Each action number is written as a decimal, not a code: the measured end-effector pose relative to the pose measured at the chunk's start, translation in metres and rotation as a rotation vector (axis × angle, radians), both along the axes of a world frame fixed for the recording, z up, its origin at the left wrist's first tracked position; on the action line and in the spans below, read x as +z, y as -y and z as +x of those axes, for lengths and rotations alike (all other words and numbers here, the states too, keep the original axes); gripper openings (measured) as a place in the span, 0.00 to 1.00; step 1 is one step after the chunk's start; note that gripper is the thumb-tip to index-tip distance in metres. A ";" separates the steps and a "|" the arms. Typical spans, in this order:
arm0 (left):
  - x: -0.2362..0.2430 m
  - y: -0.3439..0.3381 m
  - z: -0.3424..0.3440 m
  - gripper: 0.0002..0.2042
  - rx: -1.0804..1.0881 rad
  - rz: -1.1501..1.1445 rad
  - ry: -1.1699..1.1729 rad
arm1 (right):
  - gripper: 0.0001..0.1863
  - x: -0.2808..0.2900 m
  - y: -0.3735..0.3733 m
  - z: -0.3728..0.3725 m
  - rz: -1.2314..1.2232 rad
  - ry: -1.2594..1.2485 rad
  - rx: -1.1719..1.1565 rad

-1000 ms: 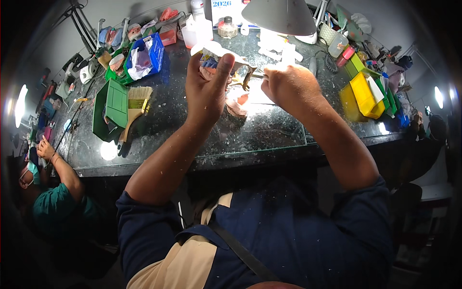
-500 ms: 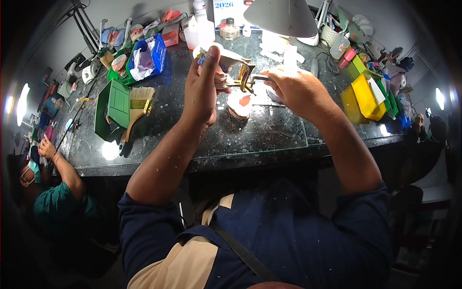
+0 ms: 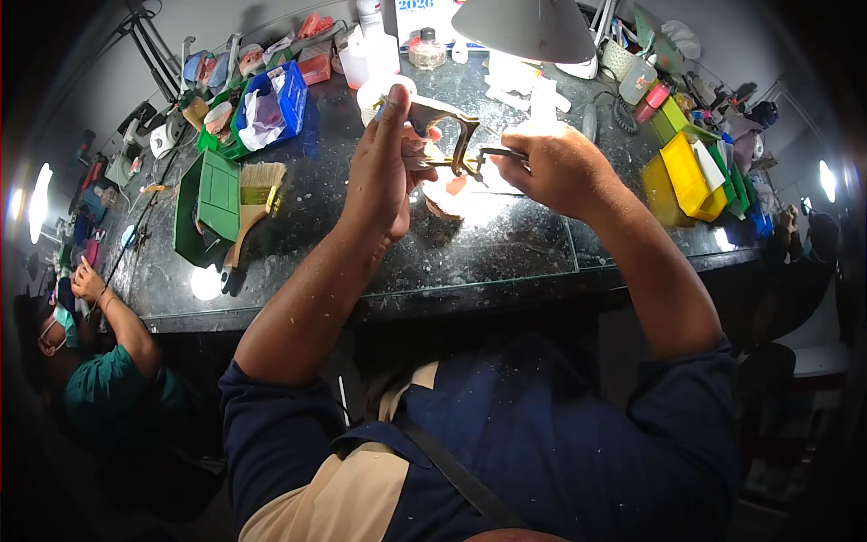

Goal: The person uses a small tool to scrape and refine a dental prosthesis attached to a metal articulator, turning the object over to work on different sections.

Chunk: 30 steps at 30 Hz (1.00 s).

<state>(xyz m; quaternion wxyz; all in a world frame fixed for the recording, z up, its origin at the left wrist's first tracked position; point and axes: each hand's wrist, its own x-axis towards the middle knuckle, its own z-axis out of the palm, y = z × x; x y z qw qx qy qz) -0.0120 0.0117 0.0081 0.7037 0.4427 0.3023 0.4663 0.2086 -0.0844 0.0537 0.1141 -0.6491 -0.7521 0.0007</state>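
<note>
My left hand (image 3: pixel 375 176) is closed around a brass-coloured dental articulator (image 3: pixel 464 146), holding it up above the bench with its curved metal end toward my right hand. Pinkish material shows beside the fingers, partly hidden by them. In my closed right hand (image 3: pixel 562 167) is a thin dark metal tool (image 3: pixel 502 154). Its tip is at the curved end of the articulator; glare hides whether they touch. Below the articulator a round dental cast (image 3: pixel 443 199), pale with a pinkish top, sits on the bench.
A lamp shade (image 3: pixel 524 32) hangs over the dark bench (image 3: pixel 488 257). Leftward are a green bin (image 3: pixel 217 194), a wide paintbrush (image 3: pixel 259 206) and a blue bin (image 3: pixel 289 101). Yellow bins (image 3: pixel 690 181) stand right. A glass bottle (image 3: pixel 427 52) is behind. A co-worker's teal sleeve (image 3: pixel 113 388) shows left.
The articulator has turned slightly, so its curved end shows wider. My right hand has rolled and its fingers have curled more tightly round the tool. The left hand keeps its hold.
</note>
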 end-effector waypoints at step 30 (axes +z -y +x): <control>0.009 0.008 -0.015 0.51 0.104 0.835 -0.304 | 0.18 -0.058 0.075 0.015 0.158 -0.138 -0.022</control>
